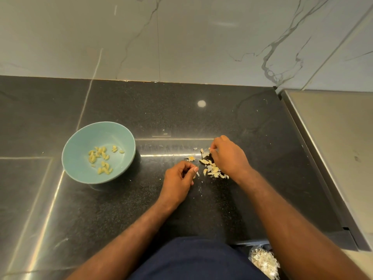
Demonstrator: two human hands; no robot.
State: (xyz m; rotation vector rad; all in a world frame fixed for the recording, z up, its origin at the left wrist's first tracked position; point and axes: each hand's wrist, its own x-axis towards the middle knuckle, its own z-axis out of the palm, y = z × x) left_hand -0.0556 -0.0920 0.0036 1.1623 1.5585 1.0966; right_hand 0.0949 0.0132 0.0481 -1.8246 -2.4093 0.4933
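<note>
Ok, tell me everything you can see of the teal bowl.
The teal bowl is round and smooth, perhaps ceramic or plastic, with a darker foot. It stands upright on the dark speckled counter, to the left of the left hand and right hand, neither touching it. Small peeled yellowish cloves lie scattered on its floor.

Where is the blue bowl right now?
In the head view, the blue bowl sits on the dark counter, left of the left hand, holding peeled cloves.
</note>
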